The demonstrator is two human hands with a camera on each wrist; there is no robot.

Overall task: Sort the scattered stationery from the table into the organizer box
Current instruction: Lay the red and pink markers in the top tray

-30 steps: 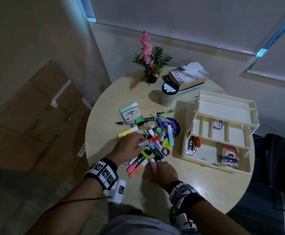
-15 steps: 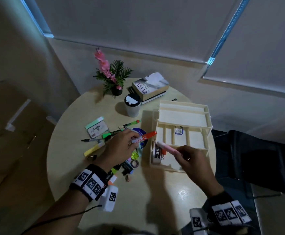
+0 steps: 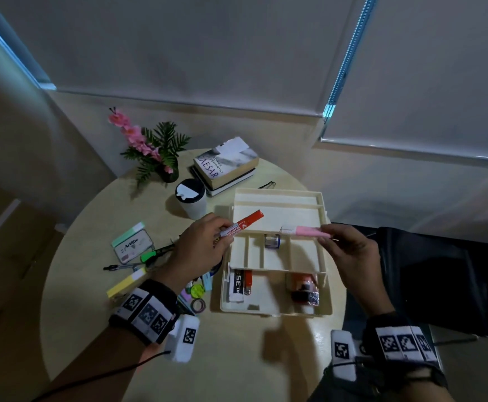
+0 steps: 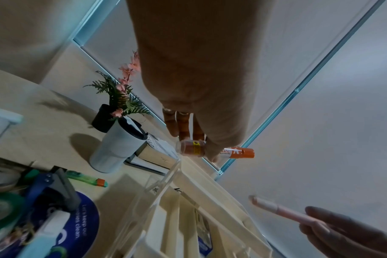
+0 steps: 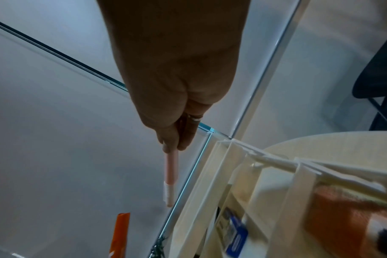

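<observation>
A cream organizer box (image 3: 277, 198) stands open on the round table, its upper tray raised over a lower tray with a few items. My left hand (image 3: 205, 248) holds a red and white marker (image 3: 241, 226) (image 4: 236, 152) above the box's left edge. My right hand (image 3: 350, 250) pinches a pink highlighter (image 3: 306, 231) (image 5: 171, 174) level over the divided middle tray. In the left wrist view the pink highlighter (image 4: 283, 212) points in from the lower right. A pile of scattered pens, tapes and markers (image 3: 155, 256) lies left of the box, partly hidden by my left arm.
A lidded white cup (image 3: 192, 200), stacked books (image 3: 225, 166) and a potted pink flower (image 3: 155, 152) stand at the back of the table (image 3: 237, 358). A small Artline box (image 3: 134, 246) lies at the left. A dark chair (image 3: 440, 280) is at the right.
Both hands lifted their pens off the pile and carried them right, over the organizer box. The pink highlighter has risen from the lower tray's level to above the middle tray.
</observation>
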